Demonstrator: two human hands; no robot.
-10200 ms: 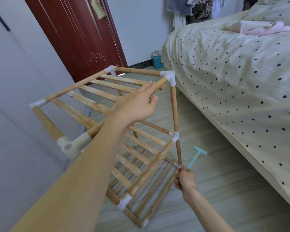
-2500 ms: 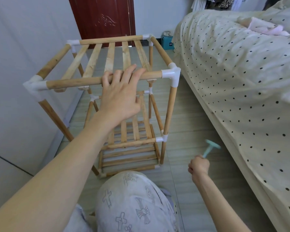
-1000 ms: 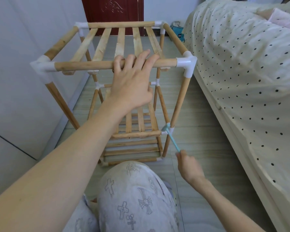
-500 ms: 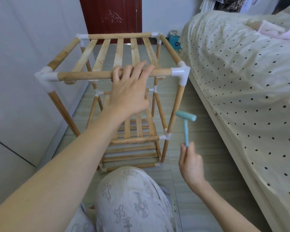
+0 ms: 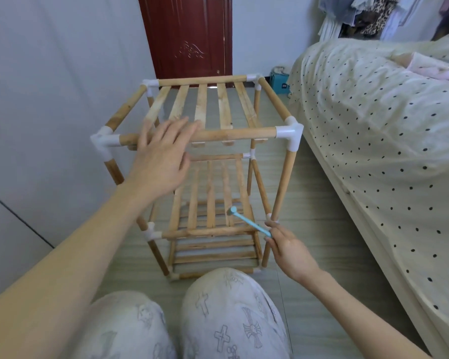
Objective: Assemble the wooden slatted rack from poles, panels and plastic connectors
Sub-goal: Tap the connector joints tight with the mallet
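Three slatted tiers make up the wooden rack (image 5: 208, 161), which stands upright on the floor in the middle of the frame, between a pale wall at left and a spotted bed (image 5: 379, 141) at right. The left hand (image 5: 161, 154) lies with straight, spread fingers over the near top pole (image 5: 233, 134), steadying it without curling round. At lower right, the right hand (image 5: 287, 244) pinches the handle of a small blue plastic hammer (image 5: 249, 223), its head poised by the middle tier. To do this well, likely tap each white connector (image 5: 289, 134) squarely with light blows while pressing the frame down so joints seat fully.
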